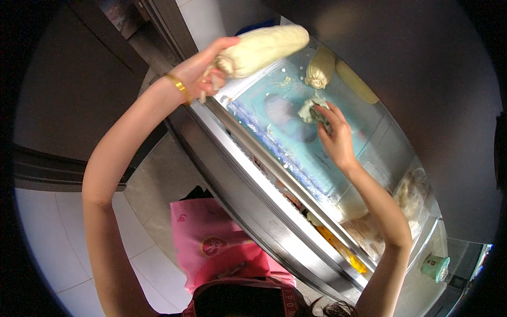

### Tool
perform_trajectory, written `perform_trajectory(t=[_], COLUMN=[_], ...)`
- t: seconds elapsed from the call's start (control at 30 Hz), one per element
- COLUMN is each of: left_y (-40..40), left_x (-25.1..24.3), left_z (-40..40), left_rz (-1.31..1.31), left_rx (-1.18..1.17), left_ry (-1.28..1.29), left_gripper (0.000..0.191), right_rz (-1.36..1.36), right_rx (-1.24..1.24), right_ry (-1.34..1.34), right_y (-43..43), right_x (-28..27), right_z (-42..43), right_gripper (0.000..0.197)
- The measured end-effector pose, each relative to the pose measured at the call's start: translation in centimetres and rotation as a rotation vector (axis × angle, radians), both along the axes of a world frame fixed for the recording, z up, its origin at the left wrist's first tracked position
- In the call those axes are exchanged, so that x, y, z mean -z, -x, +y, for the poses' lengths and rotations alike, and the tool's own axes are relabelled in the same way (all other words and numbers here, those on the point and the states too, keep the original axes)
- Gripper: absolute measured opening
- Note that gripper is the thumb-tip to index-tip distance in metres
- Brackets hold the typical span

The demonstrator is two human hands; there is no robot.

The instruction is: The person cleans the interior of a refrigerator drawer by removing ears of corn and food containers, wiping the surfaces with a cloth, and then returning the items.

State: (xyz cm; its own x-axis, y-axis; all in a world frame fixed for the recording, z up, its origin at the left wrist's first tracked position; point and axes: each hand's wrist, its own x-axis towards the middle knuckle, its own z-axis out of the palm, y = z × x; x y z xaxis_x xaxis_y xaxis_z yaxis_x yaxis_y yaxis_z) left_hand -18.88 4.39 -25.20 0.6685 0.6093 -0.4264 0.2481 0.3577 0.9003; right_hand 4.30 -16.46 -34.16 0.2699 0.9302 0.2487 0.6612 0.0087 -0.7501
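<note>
At the upper left, my left hand [212,75] holds a long pale vegetable [265,49], perhaps a Chinese cabbage, by its cut end above the edge of an open fridge. A crumpled pale green cloth or wipe [313,111] is pinched in my right hand [336,136], over a light blue mat [261,107] inside. Small white and yellow scraps are scattered on this mat. Behind my right hand lies a second pale vegetable [320,69], its cut end towards me. Another long yellowish one [356,82] lies beside it, against the side.
Clear plastic bags [412,194] with food stand at the right of the compartment. A green tub [435,268] is at the far right. The fridge's metal rim [237,158] curves between me and the compartment, with packed items showing below it. A dark cabinet door [71,91] stands at the left.
</note>
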Motion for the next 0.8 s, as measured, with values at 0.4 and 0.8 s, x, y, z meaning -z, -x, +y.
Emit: perform_trajectory(t=[0.4,0.8], left_y=[7.4,6.4], left_x=[-2.0,-0.8], left_z=[-1.5,-2.6], left_rz=[-0.204,-0.172], left_rx=[-0.074,-0.057], left_ry=[0.050,0.017], left_gripper=[0.038,0.044], right_rz=[-0.237,-0.035], right_rx=[-0.054,0.407], right_ry=[-0.248,0.062], right_y=[3.5,-3.2], right_x=[-0.9,-0.2], right_z=[7.1,9.9], right_gripper=[0.040,0.061])
